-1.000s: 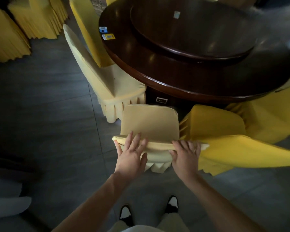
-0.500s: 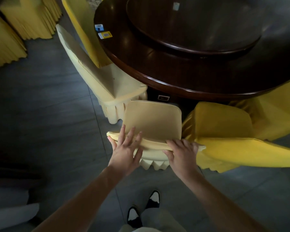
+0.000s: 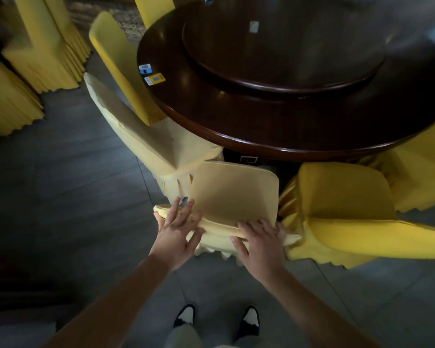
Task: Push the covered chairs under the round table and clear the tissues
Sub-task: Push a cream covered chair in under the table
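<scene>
A pale yellow covered chair (image 3: 234, 194) stands in front of me, its seat close to the rim of the dark round table (image 3: 249, 126). My left hand (image 3: 177, 232) lies flat over the top of its backrest, fingers spread. My right hand (image 3: 260, 238) rests on the same top edge further right, thumb hooked over the near side. A second pale chair (image 3: 146, 136) is tucked at the table's left, and a bright yellow chair (image 3: 342, 209) stands to the right. Two small packets (image 3: 151, 74) lie on the table's left edge; whether they are tissues I cannot tell.
A raised turntable (image 3: 281, 51) sits in the table's middle. More bright yellow covered chairs (image 3: 45, 51) stand at the far left, and another yellow chair (image 3: 422, 172) at the right rim. Grey tiled floor (image 3: 73, 209) stretches to my left; my shoes (image 3: 186, 315) are below.
The chair has slid forward toward the table under both hands, and I have stepped closer. My hands keep the same hold on the backrest.
</scene>
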